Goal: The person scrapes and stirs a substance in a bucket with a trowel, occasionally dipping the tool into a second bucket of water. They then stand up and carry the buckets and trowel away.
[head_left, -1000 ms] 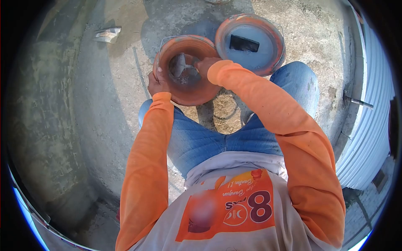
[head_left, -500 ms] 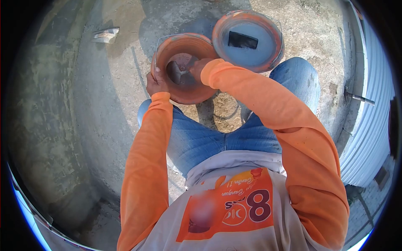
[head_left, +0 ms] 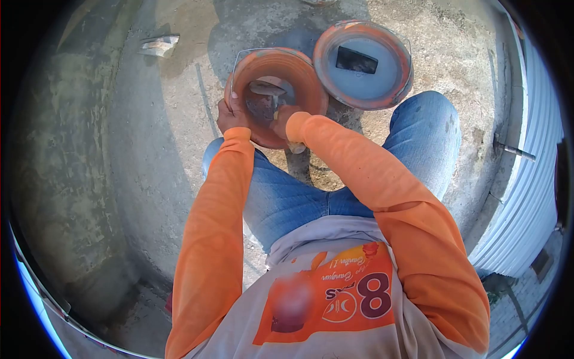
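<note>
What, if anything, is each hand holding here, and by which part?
The left hand holds the orange bucket by the left side of its rim. The right hand holds the trowel by its handle, blade inside that bucket.

Seeing a scrap [head_left: 160,46], whitish and creased, lying flat on the ground [head_left: 439,66] at the upper left. Making out a mottled wall [head_left: 66,125], grey-green and stained, running down the left side. Noticing a thin dark line [head_left: 204,90] crossing the ground between scrap and centre. Looking right, finding a rod [head_left: 517,149] jutting from a ledge [head_left: 494,185] toward a pale corrugated sheet [head_left: 526,203]. Spotting paving [head_left: 523,299] at the lower right, and glimpsing a round object [head_left: 320,2] at the top edge, too cut off for identifying
</note>
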